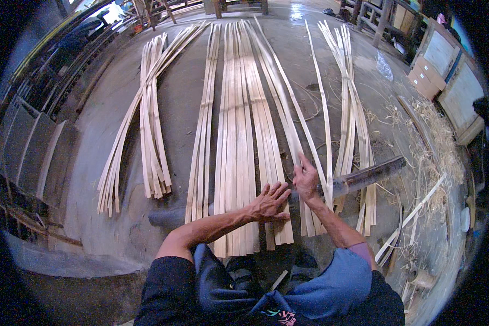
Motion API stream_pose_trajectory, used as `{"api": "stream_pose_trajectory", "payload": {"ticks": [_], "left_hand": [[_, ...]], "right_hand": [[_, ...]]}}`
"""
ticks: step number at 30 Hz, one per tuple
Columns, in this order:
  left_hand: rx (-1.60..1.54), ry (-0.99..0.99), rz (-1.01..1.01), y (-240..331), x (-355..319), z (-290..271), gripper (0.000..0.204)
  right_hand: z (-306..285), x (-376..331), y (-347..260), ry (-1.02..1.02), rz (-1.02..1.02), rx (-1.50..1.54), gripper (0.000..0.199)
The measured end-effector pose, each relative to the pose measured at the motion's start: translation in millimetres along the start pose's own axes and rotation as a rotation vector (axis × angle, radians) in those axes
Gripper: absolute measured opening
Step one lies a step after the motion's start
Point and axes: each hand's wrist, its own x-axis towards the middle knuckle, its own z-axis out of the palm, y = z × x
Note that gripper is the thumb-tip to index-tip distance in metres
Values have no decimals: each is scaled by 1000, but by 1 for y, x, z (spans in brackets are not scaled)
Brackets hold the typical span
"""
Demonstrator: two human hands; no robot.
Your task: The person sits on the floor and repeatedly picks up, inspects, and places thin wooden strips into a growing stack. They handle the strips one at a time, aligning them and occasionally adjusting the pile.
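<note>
Long pale bamboo strips (236, 125) lie side by side in front of me, their near ends resting over a dark round pole (168, 217) set crosswise. My left hand (270, 202) lies flat with fingers spread on the strips at the right of the middle group. Just to its right, my right hand (307, 178) closes around a bamboo strip (288, 127) near the pole; its fingertips are partly hidden. A narrow single strip (321, 103) runs past my right wrist.
Crossed strip bundles lie at left (155, 119) and right (349, 119). Thin shavings (434, 141) are heaped on the floor at far right, near cardboard boxes (426, 79) and framed panels (462, 98). Dark slabs (30, 146) stand along the left side. Wooden furniture stands at the back.
</note>
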Motion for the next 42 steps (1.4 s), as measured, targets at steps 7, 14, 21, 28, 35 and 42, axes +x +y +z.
{"api": "stream_pose_trajectory", "payload": {"ticks": [7,14,21,28,35,42], "left_hand": [[-18,71,42,-9,-1,-7,80],[111,362,-451,-60,-32,-25,74],[-49,474,-772,-111,-83,2,65],[-162,507,-622,-128,-94,9,53],[-214,568,-490,-131,-105,8,51],[-768,789,-683,-120,-110,-20,39]], "right_hand": [[-5,65,-80,-53,-221,14,41],[45,92,-78,-206,-31,-7,44],[134,17,-39,-253,176,184,47],[181,-52,-27,-349,284,167,49],[196,-79,-24,-231,378,303,46],[202,-93,-25,-215,476,432,45]]}}
